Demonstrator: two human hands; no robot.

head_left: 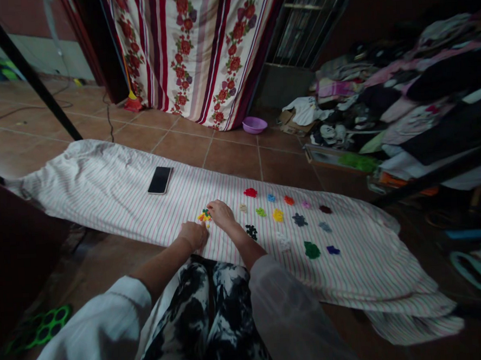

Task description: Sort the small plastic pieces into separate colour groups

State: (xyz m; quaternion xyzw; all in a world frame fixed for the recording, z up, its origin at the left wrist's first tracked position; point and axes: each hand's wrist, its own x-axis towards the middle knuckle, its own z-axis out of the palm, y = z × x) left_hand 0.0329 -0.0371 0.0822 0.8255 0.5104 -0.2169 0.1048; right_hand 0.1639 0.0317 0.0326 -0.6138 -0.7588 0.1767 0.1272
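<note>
A small mixed cluster of yellow, orange and green pieces [204,216] lies on a striped cloth [115,193]. Too small to identify, the pieces look like tiny plastic bits. My left hand [194,235] rests at the near side of the cluster, its fingers curled in, by a yellow piece. From the right, my right hand [222,215] reaches over the cluster's edge with fingertips pinched together. Whatever either hand holds is hidden. Sorted colour piles spread to the right, among them a red pile [250,192], a yellow pile [278,215], a black pile [251,232] and a dark green pile [311,250].
A phone [160,180] lies on the cloth to the left. Beyond it, on the tiled floor, are a purple bowl [254,125] and a floral curtain [204,52]. Heaped clothes [398,94] fill the right side. Dark bars slant across both sides.
</note>
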